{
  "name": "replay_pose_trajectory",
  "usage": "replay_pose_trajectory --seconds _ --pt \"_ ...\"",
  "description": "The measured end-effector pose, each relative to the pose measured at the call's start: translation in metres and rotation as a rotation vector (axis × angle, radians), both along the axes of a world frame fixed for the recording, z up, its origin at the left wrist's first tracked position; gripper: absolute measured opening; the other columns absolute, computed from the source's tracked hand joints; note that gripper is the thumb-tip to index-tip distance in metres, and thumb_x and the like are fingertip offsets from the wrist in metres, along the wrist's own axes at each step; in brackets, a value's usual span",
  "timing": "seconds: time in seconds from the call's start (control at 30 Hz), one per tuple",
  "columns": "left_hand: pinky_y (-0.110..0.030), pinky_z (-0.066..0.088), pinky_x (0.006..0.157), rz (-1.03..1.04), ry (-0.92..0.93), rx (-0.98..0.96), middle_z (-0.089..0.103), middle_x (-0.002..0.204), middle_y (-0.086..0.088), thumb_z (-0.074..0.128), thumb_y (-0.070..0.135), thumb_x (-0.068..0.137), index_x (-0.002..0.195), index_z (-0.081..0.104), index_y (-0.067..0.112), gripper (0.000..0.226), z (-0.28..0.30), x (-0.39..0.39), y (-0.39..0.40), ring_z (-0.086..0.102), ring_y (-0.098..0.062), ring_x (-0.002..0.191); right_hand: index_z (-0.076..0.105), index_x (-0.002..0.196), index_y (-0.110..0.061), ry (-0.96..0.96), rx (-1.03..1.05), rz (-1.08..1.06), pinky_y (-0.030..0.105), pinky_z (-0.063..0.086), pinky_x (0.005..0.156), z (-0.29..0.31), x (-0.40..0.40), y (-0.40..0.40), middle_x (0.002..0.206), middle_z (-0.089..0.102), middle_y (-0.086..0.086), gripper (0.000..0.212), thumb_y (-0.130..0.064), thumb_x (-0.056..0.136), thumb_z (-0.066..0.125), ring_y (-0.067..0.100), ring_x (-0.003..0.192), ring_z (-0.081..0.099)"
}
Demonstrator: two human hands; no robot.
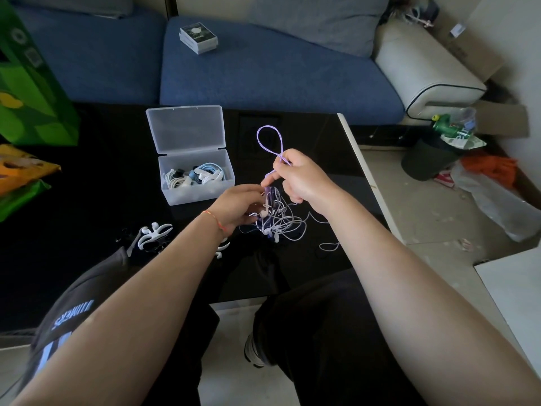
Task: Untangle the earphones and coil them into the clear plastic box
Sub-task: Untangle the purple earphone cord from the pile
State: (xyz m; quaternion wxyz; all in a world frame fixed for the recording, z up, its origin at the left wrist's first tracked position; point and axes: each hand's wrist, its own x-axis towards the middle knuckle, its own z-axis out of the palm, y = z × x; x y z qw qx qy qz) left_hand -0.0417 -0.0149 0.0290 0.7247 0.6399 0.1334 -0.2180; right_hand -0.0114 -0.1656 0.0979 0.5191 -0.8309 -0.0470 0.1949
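Observation:
A tangle of purple and white earphone cords [282, 222] hangs just above the black table [102, 183]. My left hand [238, 208] grips the knot of the tangle from the left. My right hand [304, 178] pinches a purple cord whose loop [270, 139] stands up above the fingers. The clear plastic box [196, 192] sits open behind my left hand, lid tilted back, with coiled white and blue earphones [194, 177] inside.
White cable winders [153, 234] lie on the table near my left forearm. Green and orange snack bags [26, 92] stand at the left edge. A blue sofa [263, 71] with a small box [198, 39] lies behind. A bin [430, 159] and litter are at the right.

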Motion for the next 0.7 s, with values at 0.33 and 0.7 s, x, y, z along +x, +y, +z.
replay_pose_trajectory --seconds 0.33,0.7 --pt "-0.013 0.040 0.052 -0.016 0.071 -0.298 0.055 0.075 0.006 0.051 0.000 0.091 0.092 0.067 0.023 0.028 -0.011 0.006 0.008 0.045 -0.004 0.062 0.048 0.097 -0.013 -0.008 -0.062 -0.140 0.025 0.026 0.038 -0.001 0.004 -0.008 0.089 0.075 0.009 0.015 -0.019 0.107 0.038 0.010 0.038 0.028" --pt "-0.024 0.057 0.067 0.142 0.052 -0.014 0.067 0.093 -0.011 0.058 -0.005 0.091 0.120 0.062 0.011 0.034 -0.015 0.005 0.007 0.063 -0.012 0.071 0.044 0.098 -0.010 0.103 -0.012 -0.164 0.028 0.022 0.043 -0.005 0.005 -0.007 0.090 0.077 0.007 0.016 -0.020 0.108 0.037 0.015 0.043 0.024"
